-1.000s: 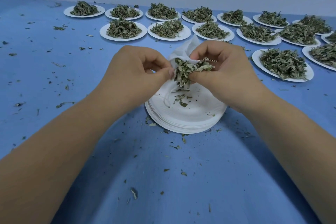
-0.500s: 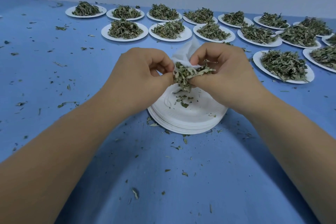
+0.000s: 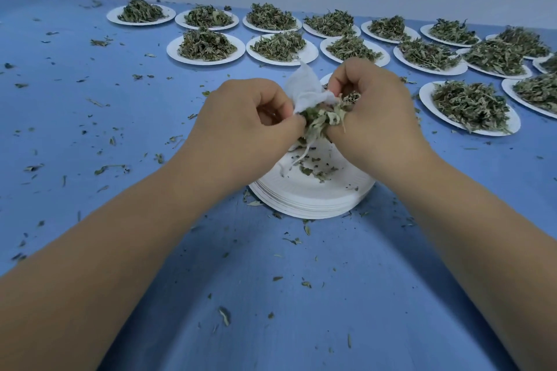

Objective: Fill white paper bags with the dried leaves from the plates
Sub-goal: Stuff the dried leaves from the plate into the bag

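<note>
A left hand [image 3: 241, 126] pinches the edge of a white bag [image 3: 304, 90] while the right hand [image 3: 370, 117], fingers curled, grips a clump of dried leaves [image 3: 319, 120] at the bag's mouth. Both are held just above a stack of plates [image 3: 310, 196] on a blue table [image 3: 120, 129]. Beyond them, rows of heaped plates [image 3: 206, 47] line the far side, with leaf bits scattered about.

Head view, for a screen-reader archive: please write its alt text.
A left hand holds a white paper bag while the right hand pinches dried leaves against it, above a stack of white plates. Behind, leaf-heaped plates line a blue table littered with leaf bits.
</note>
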`<action>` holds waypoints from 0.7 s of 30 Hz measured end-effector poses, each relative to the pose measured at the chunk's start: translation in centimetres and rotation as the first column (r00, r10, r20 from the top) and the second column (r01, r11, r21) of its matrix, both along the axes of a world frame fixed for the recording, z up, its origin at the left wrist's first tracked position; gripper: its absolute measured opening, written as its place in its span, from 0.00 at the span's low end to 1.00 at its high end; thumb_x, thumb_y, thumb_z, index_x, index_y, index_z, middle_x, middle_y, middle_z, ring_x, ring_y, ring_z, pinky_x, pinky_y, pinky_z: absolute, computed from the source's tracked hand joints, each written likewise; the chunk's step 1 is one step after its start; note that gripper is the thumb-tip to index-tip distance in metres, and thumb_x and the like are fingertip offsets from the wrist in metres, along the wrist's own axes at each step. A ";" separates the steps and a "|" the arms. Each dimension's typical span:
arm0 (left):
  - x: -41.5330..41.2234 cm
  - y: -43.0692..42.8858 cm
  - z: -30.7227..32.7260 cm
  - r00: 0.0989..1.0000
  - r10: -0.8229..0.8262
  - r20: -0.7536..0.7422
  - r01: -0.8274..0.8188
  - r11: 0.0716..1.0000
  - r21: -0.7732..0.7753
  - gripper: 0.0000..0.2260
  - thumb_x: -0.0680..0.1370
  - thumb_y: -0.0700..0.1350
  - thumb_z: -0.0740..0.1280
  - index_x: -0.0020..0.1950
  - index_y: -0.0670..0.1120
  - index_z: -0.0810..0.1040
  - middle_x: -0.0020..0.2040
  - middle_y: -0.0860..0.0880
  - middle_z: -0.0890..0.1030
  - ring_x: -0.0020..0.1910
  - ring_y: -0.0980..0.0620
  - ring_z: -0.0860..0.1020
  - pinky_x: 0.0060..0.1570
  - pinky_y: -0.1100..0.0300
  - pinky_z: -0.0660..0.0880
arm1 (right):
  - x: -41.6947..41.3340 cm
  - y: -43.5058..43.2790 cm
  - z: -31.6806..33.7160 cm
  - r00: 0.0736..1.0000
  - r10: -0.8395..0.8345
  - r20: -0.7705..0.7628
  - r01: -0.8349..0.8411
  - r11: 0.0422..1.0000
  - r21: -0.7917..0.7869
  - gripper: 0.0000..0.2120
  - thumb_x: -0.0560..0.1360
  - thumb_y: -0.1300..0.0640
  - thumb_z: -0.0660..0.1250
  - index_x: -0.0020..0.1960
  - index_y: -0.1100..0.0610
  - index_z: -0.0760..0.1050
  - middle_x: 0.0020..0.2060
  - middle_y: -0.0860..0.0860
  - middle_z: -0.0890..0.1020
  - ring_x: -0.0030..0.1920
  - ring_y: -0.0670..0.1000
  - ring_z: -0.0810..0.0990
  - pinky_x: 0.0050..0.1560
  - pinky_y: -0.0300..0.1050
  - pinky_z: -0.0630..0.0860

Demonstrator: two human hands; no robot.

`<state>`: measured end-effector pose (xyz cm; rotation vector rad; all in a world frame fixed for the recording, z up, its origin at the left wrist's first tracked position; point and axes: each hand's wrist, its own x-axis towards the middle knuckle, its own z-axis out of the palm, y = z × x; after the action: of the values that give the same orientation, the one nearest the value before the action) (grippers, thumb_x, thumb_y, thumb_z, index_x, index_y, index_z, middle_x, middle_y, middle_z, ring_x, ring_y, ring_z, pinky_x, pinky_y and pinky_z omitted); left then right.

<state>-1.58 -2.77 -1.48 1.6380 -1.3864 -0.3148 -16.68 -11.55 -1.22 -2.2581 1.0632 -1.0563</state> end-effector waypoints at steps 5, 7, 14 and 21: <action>0.0 0.0 0.0 0.987 0.114 0.112 -0.104 0.991 -0.089 0.06 0.70 0.48 0.69 0.34 0.49 0.76 0.31 0.57 0.79 0.27 0.60 0.73 0.30 0.73 0.68 | 0.1 0.7 0.4 0.997 0.073 0.025 -0.073 0.997 -0.006 0.10 0.73 0.54 0.76 0.45 0.50 0.74 0.39 0.39 0.77 0.43 0.37 0.75 0.42 0.28 0.68; 0.4 -0.1 0.0 0.983 0.141 0.121 -0.127 0.984 -0.123 0.06 0.70 0.48 0.69 0.34 0.49 0.75 0.29 0.58 0.76 0.27 0.59 0.72 0.30 0.72 0.68 | 0.0 0.8 0.7 0.991 0.116 0.067 -0.122 0.988 0.096 0.11 0.72 0.51 0.78 0.46 0.49 0.75 0.41 0.41 0.79 0.43 0.38 0.78 0.42 0.31 0.72; 1.3 0.0 -0.1 0.964 0.197 0.178 -0.153 0.961 -0.232 0.04 0.69 0.43 0.66 0.36 0.48 0.72 0.27 0.53 0.70 0.29 0.55 0.69 0.32 0.64 0.68 | -1.1 0.6 1.4 0.955 0.236 0.179 -0.284 0.900 0.330 0.17 0.67 0.52 0.82 0.50 0.51 0.79 0.44 0.40 0.79 0.37 0.39 0.78 0.40 0.32 0.74; 1.5 0.2 0.5 0.911 0.171 0.374 -0.073 0.962 -0.264 0.08 0.71 0.44 0.63 0.49 0.52 0.73 0.31 0.54 0.72 0.32 0.53 0.72 0.37 0.53 0.75 | -2.1 0.2 1.7 0.927 0.374 0.014 -0.344 0.839 0.421 0.18 0.69 0.70 0.78 0.51 0.53 0.78 0.51 0.46 0.81 0.50 0.49 0.86 0.50 0.52 0.85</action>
<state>-0.04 -2.52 -1.00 1.6254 -1.5366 0.2709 -18.77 -11.33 0.46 -2.0382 0.7542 -0.5355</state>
